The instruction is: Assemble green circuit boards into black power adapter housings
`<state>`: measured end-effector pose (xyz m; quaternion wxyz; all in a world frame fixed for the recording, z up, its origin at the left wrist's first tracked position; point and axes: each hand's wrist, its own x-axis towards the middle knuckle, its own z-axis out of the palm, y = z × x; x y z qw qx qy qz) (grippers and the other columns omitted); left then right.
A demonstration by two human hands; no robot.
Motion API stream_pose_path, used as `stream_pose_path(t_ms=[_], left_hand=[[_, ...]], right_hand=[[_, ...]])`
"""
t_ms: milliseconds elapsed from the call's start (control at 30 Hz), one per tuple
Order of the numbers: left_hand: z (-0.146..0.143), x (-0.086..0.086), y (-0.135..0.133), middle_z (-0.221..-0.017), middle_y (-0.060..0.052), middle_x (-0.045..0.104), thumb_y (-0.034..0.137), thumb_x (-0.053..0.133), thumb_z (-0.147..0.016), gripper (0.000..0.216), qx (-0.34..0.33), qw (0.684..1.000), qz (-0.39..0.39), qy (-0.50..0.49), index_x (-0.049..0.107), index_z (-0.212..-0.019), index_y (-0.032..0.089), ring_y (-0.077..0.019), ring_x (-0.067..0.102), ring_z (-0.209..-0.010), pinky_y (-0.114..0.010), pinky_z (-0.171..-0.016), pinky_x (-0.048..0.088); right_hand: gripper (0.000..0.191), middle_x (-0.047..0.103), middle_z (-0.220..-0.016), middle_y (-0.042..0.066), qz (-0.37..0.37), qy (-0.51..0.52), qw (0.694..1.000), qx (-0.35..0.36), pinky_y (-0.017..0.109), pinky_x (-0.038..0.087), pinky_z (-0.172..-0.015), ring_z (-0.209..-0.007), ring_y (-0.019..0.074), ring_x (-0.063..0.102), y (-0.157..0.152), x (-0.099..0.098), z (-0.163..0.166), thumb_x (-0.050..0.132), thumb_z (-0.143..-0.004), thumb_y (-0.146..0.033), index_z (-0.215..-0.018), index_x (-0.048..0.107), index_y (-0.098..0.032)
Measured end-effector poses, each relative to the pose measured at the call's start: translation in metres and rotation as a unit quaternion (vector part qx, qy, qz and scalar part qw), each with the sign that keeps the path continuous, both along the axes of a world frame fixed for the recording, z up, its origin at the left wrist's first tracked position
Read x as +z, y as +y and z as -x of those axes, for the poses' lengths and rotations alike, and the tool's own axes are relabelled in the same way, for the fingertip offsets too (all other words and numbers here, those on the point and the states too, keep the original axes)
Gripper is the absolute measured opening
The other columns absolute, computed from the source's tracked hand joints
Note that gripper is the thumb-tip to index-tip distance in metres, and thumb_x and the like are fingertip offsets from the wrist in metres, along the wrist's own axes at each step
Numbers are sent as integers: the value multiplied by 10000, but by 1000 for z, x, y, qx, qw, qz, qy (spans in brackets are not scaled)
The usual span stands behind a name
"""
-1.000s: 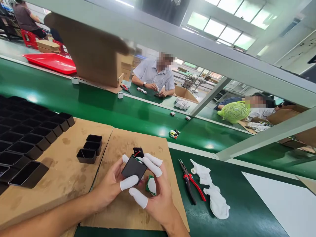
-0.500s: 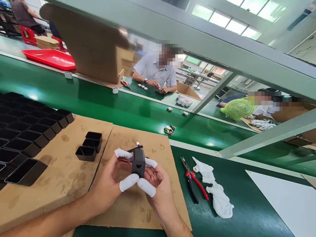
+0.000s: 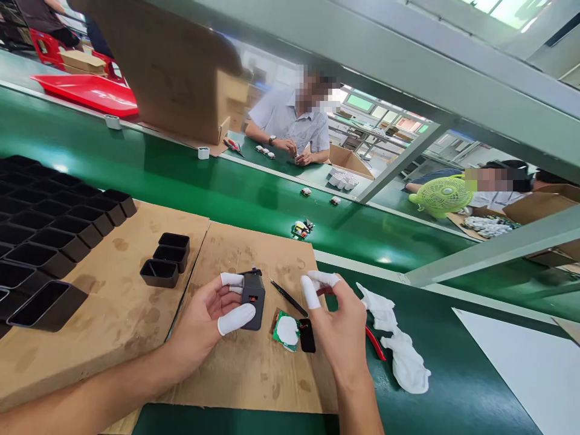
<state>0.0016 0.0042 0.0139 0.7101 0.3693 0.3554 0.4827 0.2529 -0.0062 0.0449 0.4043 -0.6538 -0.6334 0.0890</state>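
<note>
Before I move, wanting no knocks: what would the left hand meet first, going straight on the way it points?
Probably the slim black tool on the cardboard, just beyond the black case in the left hand, though the hand's height is unclear.

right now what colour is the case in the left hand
The case is black, best seen in the head view.

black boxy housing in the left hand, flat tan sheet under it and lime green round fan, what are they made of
Black boxy housing: probably moulded plastic, matte, given its dull surface and rounded corners. Flat tan sheet: likely cardboard, dull, with blotchy stains. Lime green round fan: seemingly plastic, from its even colour and grille; finish unclear.
</note>
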Motion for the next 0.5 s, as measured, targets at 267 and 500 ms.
stream_pose_path(t_ms=[267, 500], left_hand=[[2, 0, -5, -1172, -128, 869, 461, 1097, -733, 580, -17, 999, 43, -7, 808, -1169, 211, -348, 839, -1092, -465, -1016, 677], [2, 9, 1, -1124, -190, 904, 573, 880, -897, 481, -88, 966, 153, -187, 872, -1087, 132, -327, 832, -896, -450, -870, 669]], right_hand=[[126, 796, -961, 54, 95, -84, 991, 47, 392, 562, -782, -899, 295, 766, 20, -35, -7, 810, -961, -360, -1041, 843, -268], [245, 799, -1261, 87, 11, -25, 986, 161, 448, 658, -1007, -1159, 291, 800, 0, -6, 17, 706, -1115, -484, -1270, 796, -316]])
